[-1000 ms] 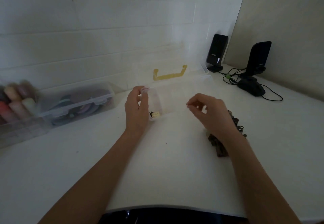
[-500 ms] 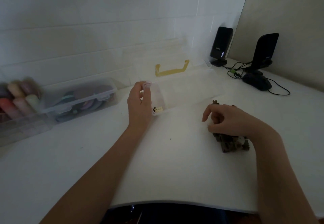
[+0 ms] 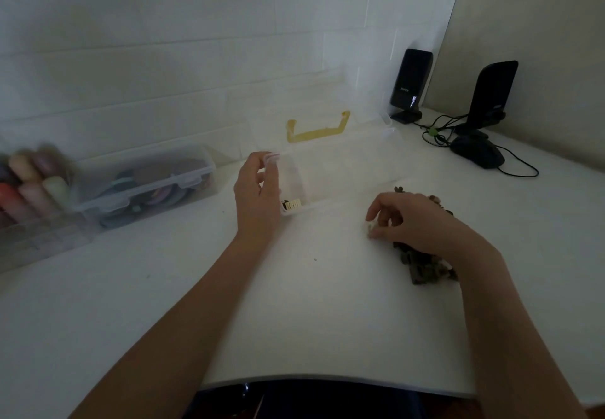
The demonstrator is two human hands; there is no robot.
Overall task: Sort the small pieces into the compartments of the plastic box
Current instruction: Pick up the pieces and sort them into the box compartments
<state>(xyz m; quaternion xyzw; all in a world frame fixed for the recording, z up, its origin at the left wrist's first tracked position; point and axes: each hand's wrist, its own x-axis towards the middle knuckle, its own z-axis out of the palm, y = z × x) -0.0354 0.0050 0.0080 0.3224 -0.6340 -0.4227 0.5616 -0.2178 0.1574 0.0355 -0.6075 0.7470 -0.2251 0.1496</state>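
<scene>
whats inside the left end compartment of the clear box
A small cream comb-like piece with a dark bit beside it lies in the clear box. The left hand covers the compartment's left side.

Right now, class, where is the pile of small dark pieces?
In the head view, the pile lies on the white table, right of centre, partly under the right hand.
</scene>
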